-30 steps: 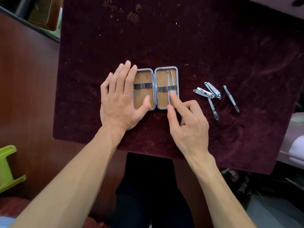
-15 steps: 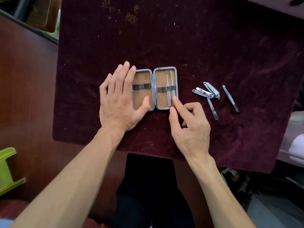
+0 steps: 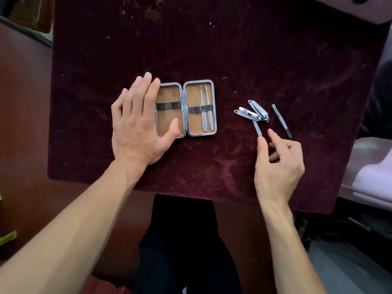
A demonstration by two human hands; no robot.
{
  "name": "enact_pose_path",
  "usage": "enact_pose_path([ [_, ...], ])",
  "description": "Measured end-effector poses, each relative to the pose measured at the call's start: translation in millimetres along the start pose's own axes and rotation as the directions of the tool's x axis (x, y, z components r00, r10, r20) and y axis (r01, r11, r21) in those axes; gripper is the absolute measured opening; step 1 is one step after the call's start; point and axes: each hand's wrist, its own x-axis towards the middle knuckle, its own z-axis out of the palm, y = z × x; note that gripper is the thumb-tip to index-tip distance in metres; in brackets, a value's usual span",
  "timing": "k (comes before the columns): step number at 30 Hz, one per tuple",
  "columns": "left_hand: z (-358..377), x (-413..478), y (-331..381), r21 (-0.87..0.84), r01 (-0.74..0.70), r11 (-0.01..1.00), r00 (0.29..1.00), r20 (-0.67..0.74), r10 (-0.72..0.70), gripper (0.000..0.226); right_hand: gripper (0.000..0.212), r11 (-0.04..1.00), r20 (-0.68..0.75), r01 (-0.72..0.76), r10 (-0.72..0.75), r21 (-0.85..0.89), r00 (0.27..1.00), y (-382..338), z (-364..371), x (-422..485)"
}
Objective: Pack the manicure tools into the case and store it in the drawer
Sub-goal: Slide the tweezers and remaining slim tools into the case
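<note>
An open metal-framed manicure case (image 3: 186, 128) with tan lining lies on the dark red velvet cloth (image 3: 212, 49). Two slim tools (image 3: 206, 111) sit under the elastic band in its right half; the left half holds none. My left hand (image 3: 137, 124) lies flat on the case's left half, thumb on the lining. To the right lie two nail clippers (image 3: 253, 112), a thin nail file (image 3: 257, 128) and a tweezer-like tool (image 3: 282, 122). My right hand (image 3: 277, 164) hovers just below the file, thumb and forefinger apart at its near end, holding nothing.
The cloth covers a reddish-brown wooden table (image 3: 25, 102). Pale fabric (image 3: 373, 166) lies off the table's right edge. A green object (image 3: 6, 234) shows at the left border. My dark-clothed lap (image 3: 182, 240) is below the table's near edge.
My right hand left the case's right half and moved right to the loose tools, fingers now apart by the nail file. My left hand stayed on the case.
</note>
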Motion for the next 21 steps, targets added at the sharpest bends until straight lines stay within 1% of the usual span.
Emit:
enact_pose_path([
  [2, 1, 0, 0, -0.002, 0.000, 1.000, 1.000, -0.006, 0.000, 0.082, 0.028, 1.000, 0.002, -0.012, 0.012, -0.007, 1.000, 2, 0, 1],
  [7, 0, -1, 1, -0.010, 0.000, 1.000, 1.000, -0.006, 0.000, 0.081, 0.017, 1.000, -0.021, 0.023, -0.023, -0.021, 1.000, 1, 1, 1],
  [10, 0, 0, 1, -0.012, 0.001, 1.000, 1.000, -0.004, -0.001, 0.081, 0.010, 1.000, 0.002, -0.002, 0.002, -0.019, 1.000, -1, 0, 2],
  [13, 0, 0, 1, -0.013, 0.005, 1.000, 1.000, 0.000, -0.005, 0.081, 0.005, 0.999, 0.058, -0.034, 0.035, -0.019, 0.998, -5, -3, 4],
  [17, 0, 0, 2, -0.009, 0.004, 1.000, 1.000, -0.003, -0.004, 0.081, 0.006, 0.996, 0.185, -0.068, 0.077, -0.051, 0.980, -7, -12, -1],
  [19, 0, -1, 2, -0.004, 0.002, 1.000, 1.000, -0.007, -0.002, 0.081, 0.007, 0.993, 0.241, -0.115, 0.111, 0.004, 0.964, -11, -16, -8],
  [21, -1, -1, 2, 0.000, 0.003, 1.000, 1.000, -0.007, -0.003, 0.081, 0.007, 0.979, 0.316, -0.175, 0.132, 0.110, 0.940, -20, -18, -16],
])
